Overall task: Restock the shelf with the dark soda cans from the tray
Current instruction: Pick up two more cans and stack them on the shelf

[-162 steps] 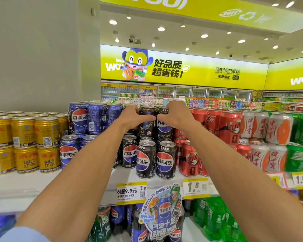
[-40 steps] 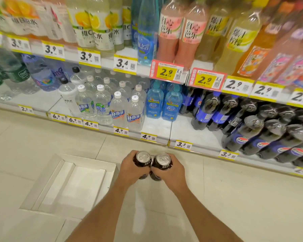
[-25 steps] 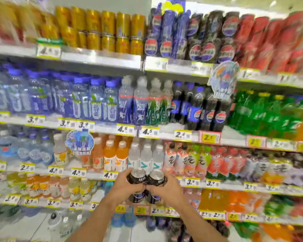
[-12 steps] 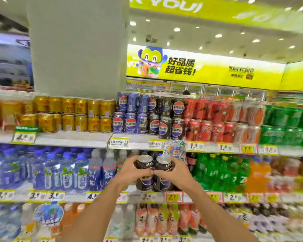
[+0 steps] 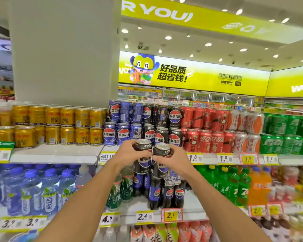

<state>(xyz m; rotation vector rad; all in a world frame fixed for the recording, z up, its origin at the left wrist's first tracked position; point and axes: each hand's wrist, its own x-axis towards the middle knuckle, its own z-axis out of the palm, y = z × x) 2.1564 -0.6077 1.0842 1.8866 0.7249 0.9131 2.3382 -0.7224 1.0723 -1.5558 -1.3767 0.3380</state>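
Note:
My left hand grips one dark soda can and my right hand grips a second dark soda can. Both cans are upright and pressed side by side, held just in front of and slightly below the top shelf. Directly behind them, black cola cans stand stacked two high on that shelf. The tray is out of view.
Blue cola cans and gold energy cans stand left of the black stack, red cans to its right. Bottles fill the lower shelves. A white pillar rises behind the gold cans.
My view swung from the floor tray up to the top shelf. Both hands rose with the two dark cans from the lower shelves to just below the black can stack.

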